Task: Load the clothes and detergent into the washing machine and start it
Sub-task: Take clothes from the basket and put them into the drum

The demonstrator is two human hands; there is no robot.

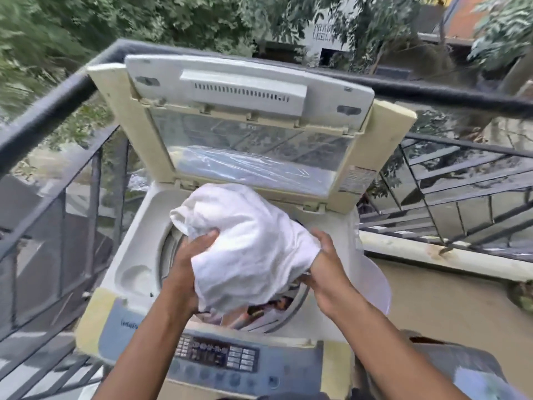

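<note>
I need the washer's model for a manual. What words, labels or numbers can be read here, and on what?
Nothing reads in full.
Brand script on the control panel: blurred.
Button captions there: too small.
Warning sticker on the lid: too small.
Distant building sign: blurred.

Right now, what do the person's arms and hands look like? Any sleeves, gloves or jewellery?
Both forearms are bare up to the bottom edge of the picture: no sleeves show. The left hand and the right hand wear no gloves, and no rings, watch or bracelets are visible.
</note>
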